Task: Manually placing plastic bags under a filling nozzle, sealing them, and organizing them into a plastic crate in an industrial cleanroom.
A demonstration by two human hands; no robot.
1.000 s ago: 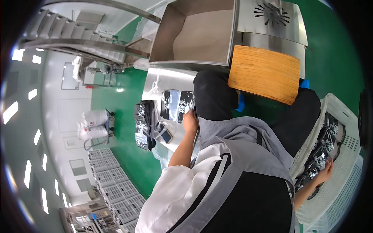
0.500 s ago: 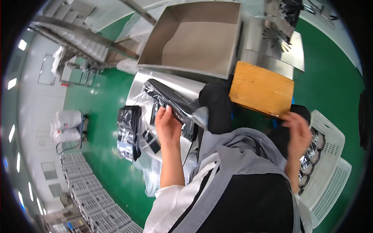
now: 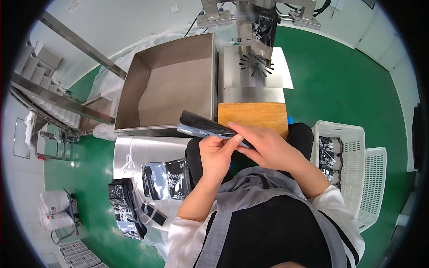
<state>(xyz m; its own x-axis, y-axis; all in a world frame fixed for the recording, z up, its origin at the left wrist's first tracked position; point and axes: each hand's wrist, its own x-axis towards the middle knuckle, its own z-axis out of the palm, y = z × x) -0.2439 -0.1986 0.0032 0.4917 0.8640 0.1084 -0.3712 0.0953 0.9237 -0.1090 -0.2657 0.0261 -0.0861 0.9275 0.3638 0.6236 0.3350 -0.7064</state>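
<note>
My hands meet in front of my lap on a dark plastic packaging bag point(image 3: 199, 125), flat and slightly curled, its free end reaching up and left. My left hand point(image 3: 217, 154) pinches its lower edge between thumb and fingers. From the other side my right hand point(image 3: 268, 145) grips the bag's right end, thumb and fingers closed; that end is partly hidden. Just beyond the hands lies a wooden board point(image 3: 252, 112). More flat black-and-grey bags point(image 3: 165, 178) are spread on the steel table point(image 3: 129, 152) at my left.
A deep steel tray point(image 3: 178, 89) stands ahead on the left. Past the board is a machine with a black bag point(image 3: 264, 33) at its spout and a dark star-shaped part point(image 3: 257, 64). Bundled bags point(image 3: 125, 207) lie at left; a white crate point(image 3: 353, 174) with packed bags stands right.
My view has turned, so the machine now shows in full. My right hand has left the board's corner and joined my left hand at the bag, which has come in front of the board.
</note>
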